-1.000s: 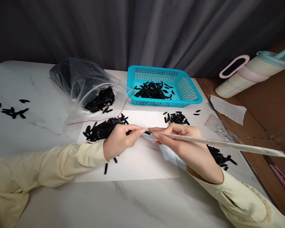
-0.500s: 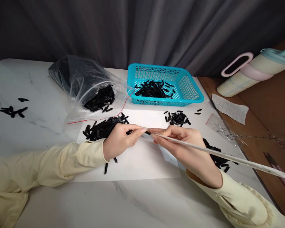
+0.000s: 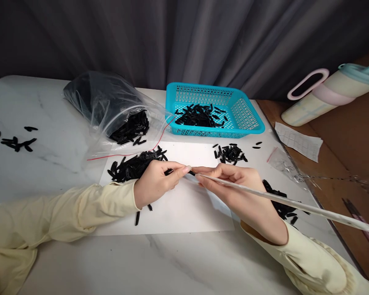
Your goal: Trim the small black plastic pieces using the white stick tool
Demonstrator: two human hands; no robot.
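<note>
Above the white paper sheet (image 3: 184, 217) my two hands meet nearly fingertip to fingertip. My left hand (image 3: 161, 180) is closed, its thumb and fingers pinching a small black strip (image 3: 192, 173) whose far end shows between the hands. My right hand (image 3: 233, 182) is closed on a long thin white stick (image 3: 283, 198), which runs down to the right over the wrist; its tip is at the black strip. Whether tip and strip touch I cannot make out. Behind my left hand lies a heap of black slivers (image 3: 132, 166); a smaller pile (image 3: 232, 153) lies beyond my right hand.
A turquoise basket (image 3: 215, 132) holding black pieces stands at the back. Left of it an open zip bag (image 3: 101, 98) spills more. On the right are a tumbler (image 3: 320, 102), a paper slip (image 3: 298, 141), a small clear bag (image 3: 281, 162) and another black heap (image 3: 279, 198).
Almost nothing differs. The whole view has shifted very slightly, and both hands keep the same pinch on the black strip and the stick.
</note>
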